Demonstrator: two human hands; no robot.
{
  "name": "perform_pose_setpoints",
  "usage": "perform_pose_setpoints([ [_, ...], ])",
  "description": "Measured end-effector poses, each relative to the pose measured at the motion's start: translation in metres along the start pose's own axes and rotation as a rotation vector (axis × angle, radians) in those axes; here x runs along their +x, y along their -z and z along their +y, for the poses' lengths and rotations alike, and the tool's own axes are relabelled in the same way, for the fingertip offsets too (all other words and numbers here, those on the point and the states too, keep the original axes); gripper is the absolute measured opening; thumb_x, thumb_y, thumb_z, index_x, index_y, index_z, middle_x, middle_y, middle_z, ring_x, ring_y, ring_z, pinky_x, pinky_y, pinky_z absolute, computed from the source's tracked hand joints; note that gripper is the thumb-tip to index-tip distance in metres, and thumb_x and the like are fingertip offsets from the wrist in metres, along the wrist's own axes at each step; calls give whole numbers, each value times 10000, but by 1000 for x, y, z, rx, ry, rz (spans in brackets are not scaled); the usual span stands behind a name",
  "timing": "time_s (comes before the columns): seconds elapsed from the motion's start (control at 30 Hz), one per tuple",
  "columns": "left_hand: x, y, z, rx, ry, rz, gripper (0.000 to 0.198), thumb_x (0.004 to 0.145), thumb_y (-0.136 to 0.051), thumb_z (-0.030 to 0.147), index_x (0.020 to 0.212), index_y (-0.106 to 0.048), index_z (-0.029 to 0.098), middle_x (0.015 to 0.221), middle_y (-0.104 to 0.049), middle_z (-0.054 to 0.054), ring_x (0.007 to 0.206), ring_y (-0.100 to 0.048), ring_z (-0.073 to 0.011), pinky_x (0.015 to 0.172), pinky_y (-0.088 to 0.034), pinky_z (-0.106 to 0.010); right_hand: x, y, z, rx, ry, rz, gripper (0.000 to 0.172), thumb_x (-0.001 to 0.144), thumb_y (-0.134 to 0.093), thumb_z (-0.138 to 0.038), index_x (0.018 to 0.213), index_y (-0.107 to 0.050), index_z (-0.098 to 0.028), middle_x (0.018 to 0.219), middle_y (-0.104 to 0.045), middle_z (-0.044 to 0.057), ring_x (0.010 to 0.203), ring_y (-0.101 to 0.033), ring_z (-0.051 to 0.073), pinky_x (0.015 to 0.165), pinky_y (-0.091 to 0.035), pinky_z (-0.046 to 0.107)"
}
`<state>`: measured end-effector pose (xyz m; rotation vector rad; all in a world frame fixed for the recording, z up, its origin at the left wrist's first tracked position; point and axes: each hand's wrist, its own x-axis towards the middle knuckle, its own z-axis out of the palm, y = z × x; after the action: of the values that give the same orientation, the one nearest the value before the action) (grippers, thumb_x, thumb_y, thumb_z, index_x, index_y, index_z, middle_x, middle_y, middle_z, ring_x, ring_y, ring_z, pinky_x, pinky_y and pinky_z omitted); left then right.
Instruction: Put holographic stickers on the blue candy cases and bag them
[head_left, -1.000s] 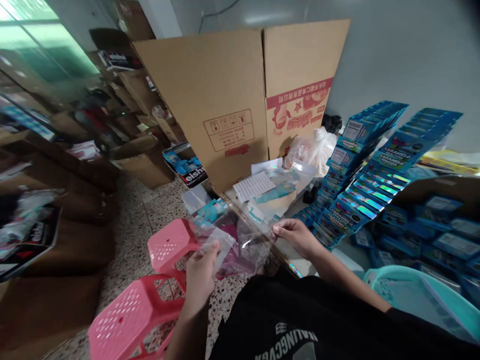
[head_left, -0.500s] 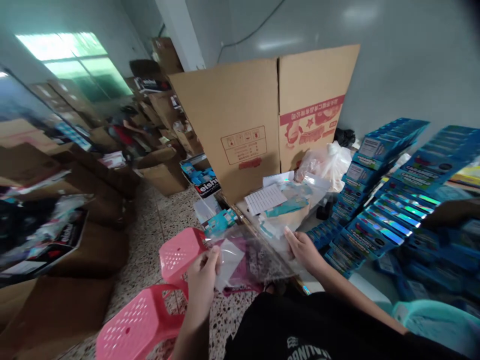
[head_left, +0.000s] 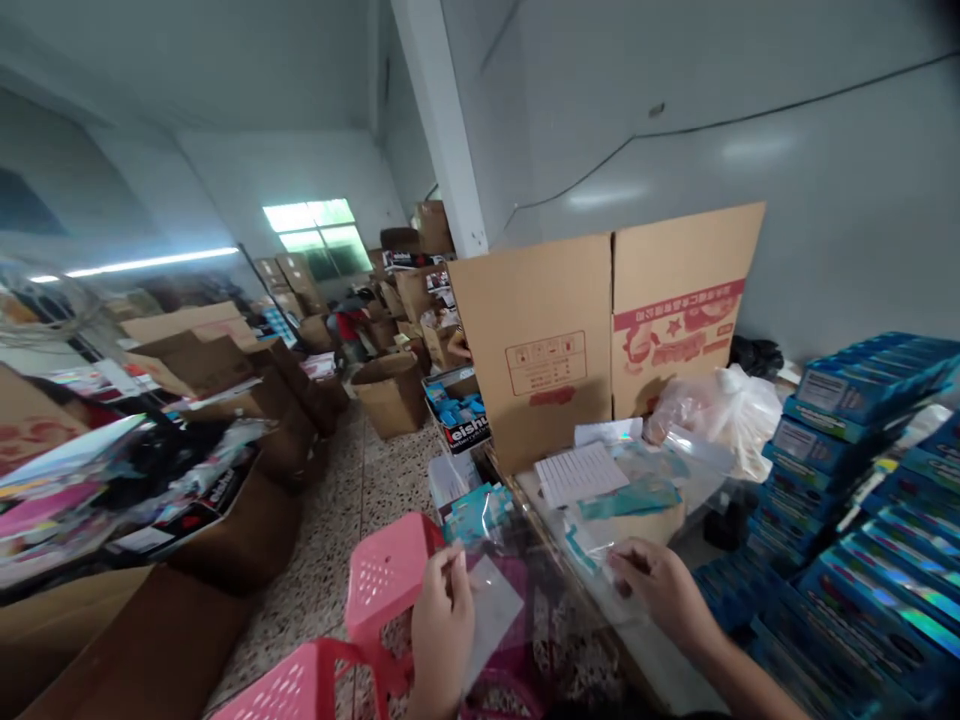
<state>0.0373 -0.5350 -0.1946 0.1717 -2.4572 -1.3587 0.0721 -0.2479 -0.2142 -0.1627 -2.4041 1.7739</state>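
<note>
A clear plastic bag (head_left: 551, 590) stretches between my two hands, over the gap beside the table. My left hand (head_left: 444, 625) pinches its left side, where a plain white sheet (head_left: 493, 612) shows through or against the film. My right hand (head_left: 660, 582) has thumb and fingers closed at the bag's other side, over the table edge; the exact grip there is blurred. Just past it lie turquoise printed packaging (head_left: 630, 500) under clear plastic and a lined white paper (head_left: 581, 474).
An upright cardboard box (head_left: 536, 310) stands behind the table. Stacked blue boxes (head_left: 840, 440) rise at right, near a tied white bag (head_left: 742, 415). Pink plastic stools (head_left: 394, 570) are at lower left. Large open cartons (head_left: 255, 530) line the left, with a person (head_left: 351, 325) farther back.
The view has tilted up and swung left, so the surroundings appear lower and farther right. Both hands still hold the clear bag between them.
</note>
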Motion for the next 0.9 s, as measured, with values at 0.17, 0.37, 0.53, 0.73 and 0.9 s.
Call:
perform_pose_setpoints([
  [0.17, 5, 2, -8, -27, -93, 134, 385, 821, -562, 612, 872, -661, 244, 930, -737, -118, 869, -708, -316, 772, -543, -416, 5, 5, -3, -125, 28, 23, 579, 844, -447, -678, 506, -505, -212, 521, -547, 40, 559, -518, 203, 599, -362, 322],
  [0.37, 14, 3, -17, -39, -197, 126, 275, 780, -667, 536, 812, -771, 284, 896, -745, -89, 850, -699, -288, 827, -547, -378, 7, -2, 15, -43, 44, 18, 575, 824, -498, -697, 526, -507, -206, 538, -519, 30, 574, -503, 197, 582, -358, 308],
  [0.53, 15, -7, -19, -150, -173, 93, 362, 795, -648, 595, 853, -740, 249, 904, -746, -89, 839, -698, -284, 764, -558, -363, 5, -4, 22, 182, 65, 47, 562, 759, -628, -712, 540, -555, -199, 561, -548, 32, 571, -503, 183, 566, -401, 287],
  [0.73, 4, -28, -17, -427, -23, 78, 435, 706, -711, 658, 724, -631, 230, 693, -613, -9, 697, -606, -215, 672, -518, -292, -2, 5, -9, 392, 127, 41, 645, 694, -721, -701, 454, -381, -208, 537, -560, 57, 565, -540, 196, 586, -483, 307],
  [0.9, -2, -16, 0, -457, 51, -89, 437, 690, -748, 632, 765, -686, 206, 834, -696, -56, 834, -658, -245, 780, -542, -299, -4, 8, -8, 440, 85, 224, 630, 735, -628, -789, 501, -516, -215, 543, -575, 62, 543, -539, 201, 554, -495, 319],
])
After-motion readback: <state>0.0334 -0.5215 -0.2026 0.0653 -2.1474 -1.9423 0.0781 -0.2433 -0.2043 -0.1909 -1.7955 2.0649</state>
